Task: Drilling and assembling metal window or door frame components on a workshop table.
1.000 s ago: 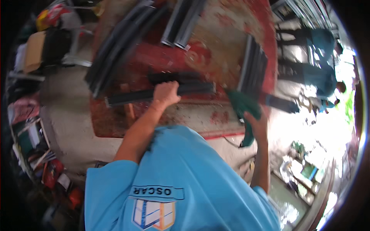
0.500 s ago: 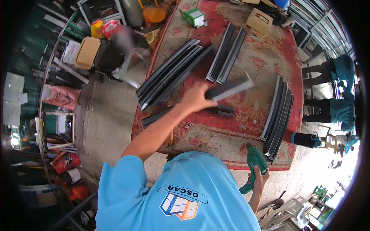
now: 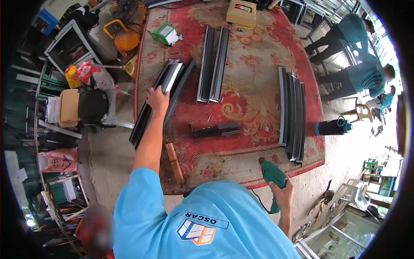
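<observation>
My left hand [image 3: 158, 100] reaches to the left of the red-patterned table covering [image 3: 250, 86], its fingers curled over a dark metal profile [image 3: 172, 75] with a pale face. That profile lies among other long dark profiles [image 3: 140, 125]. Down by the near edge, my right hand [image 3: 282, 194] grips a green corded power drill [image 3: 273, 174] by its handle, the nose pointing up and left over the table. Between the hands are short dark pieces [image 3: 215, 129] and a wooden block [image 3: 174, 163]. Two profiles [image 3: 206, 64] lie parallel farther back.
Several more profiles [image 3: 291, 112] are stacked on the right side, with a dark bottle [image 3: 333, 127] beside them. A green-and-white box [image 3: 165, 34] and a cardboard box [image 3: 241, 14] sit at the back. Co-workers in teal [image 3: 360, 75] stand beyond the right edge.
My left hand has carried the profile from mid-table leftward and down onto the left group. The drill stays in my right hand, slightly shifted. The whole view has turned.
</observation>
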Demonstrator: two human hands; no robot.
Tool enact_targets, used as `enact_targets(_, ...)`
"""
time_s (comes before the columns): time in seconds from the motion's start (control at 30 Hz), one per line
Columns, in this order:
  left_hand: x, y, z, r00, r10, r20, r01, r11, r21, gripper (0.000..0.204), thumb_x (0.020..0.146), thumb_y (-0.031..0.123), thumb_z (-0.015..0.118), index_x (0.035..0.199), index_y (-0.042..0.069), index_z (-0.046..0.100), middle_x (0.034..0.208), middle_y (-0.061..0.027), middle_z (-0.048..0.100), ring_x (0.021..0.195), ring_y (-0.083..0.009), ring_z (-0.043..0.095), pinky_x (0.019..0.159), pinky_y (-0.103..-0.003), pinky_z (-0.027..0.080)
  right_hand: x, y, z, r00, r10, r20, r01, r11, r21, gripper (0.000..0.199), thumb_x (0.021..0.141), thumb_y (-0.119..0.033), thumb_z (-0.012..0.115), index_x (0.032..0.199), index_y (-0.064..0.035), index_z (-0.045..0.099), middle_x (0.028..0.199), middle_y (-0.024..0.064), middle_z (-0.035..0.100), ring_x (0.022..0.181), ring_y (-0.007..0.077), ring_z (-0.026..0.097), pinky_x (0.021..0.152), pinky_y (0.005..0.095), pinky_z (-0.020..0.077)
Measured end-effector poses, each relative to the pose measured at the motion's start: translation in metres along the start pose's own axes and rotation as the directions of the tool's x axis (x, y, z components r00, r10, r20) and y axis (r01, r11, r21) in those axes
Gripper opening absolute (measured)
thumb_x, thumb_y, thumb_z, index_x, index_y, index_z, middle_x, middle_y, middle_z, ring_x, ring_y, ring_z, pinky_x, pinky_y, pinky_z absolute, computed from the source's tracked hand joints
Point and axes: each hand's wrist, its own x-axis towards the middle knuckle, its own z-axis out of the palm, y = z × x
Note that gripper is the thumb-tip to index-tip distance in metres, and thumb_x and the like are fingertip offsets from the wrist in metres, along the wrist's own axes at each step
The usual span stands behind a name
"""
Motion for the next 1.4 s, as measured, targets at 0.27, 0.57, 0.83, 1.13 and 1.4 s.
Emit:
enact_targets(0.27,-0.002,0.121,0.058,0.961,0.225,0.163,-0.123,0.870,-0.478,0.070,0.086,0.048,0.079,0.129,-0.005,0.061,0.120,-0.0304,0.065,0.113,-0.0481,0.066,0.097,-0.053,0.055,0.022,-0.050,-0.002,0.992,-0.088,0.088,0.113,0.934,-0.338,0.069,0.075,-0.038,0.086,0.133,-0.0061,0.067,0.108,0.0233,0.076,0.105,0.0402,0.074,0.089,0.0463,0.0567)
enact_targets(0.57,0.007,0.104,0.095,0.971,-0.111,0.212,0.214,0.798,-0.563,0.028,0.096,0.019,0.058,0.095,-0.007,0.069,0.101,-0.0335,0.070,0.104,-0.0451,0.070,0.093,-0.053,0.055,0.051,-0.039,-0.007,0.978,-0.106,0.182,0.165,0.922,-0.350,0.065,0.066,-0.028,0.091,0.122,-0.0022,0.071,0.101,0.0186,0.078,0.095,0.0273,0.076,0.085,0.0417,0.0578)
enact_targets(0.83,-0.012,0.050,0.016,0.737,0.162,0.657,0.611,0.258,-0.749,0.059,0.089,0.061,0.077,0.104,0.004,0.075,0.086,-0.0075,0.074,0.071,-0.0195,0.070,0.065,-0.034,0.055,0.073,-0.064,-0.017,0.941,-0.173,0.291,0.289,0.859,-0.423,0.054,0.074,-0.034,0.085,0.121,-0.0080,0.072,0.103,0.0238,0.075,0.100,0.0401,0.074,0.084,0.0472,0.0575)
enact_targets(1.13,-0.090,0.023,-0.048,0.831,0.229,0.507,0.359,0.474,-0.804,0.052,0.078,0.023,0.087,0.119,-0.002,0.067,0.101,-0.0137,0.074,0.091,-0.0274,0.073,0.084,-0.036,0.058,0.072,-0.031,-0.023,0.966,-0.173,0.192,0.225,0.929,-0.295,0.048,0.076,-0.030,0.086,0.113,-0.0026,0.074,0.076,0.0063,0.070,0.064,0.0128,0.065,0.061,0.0324,0.0529)
enact_targets(1.4,-0.207,-0.018,-0.109,0.894,0.085,0.440,0.133,0.887,-0.441,0.078,0.070,0.031,0.088,0.139,0.006,0.061,0.117,-0.0222,0.071,0.109,-0.0400,0.070,0.095,-0.047,0.054,0.047,-0.039,-0.025,0.976,0.114,0.183,-0.072,0.972,-0.224,0.059,0.079,-0.033,0.087,0.127,-0.0037,0.071,0.097,0.0108,0.078,0.085,0.0200,0.073,0.079,0.0364,0.0576)
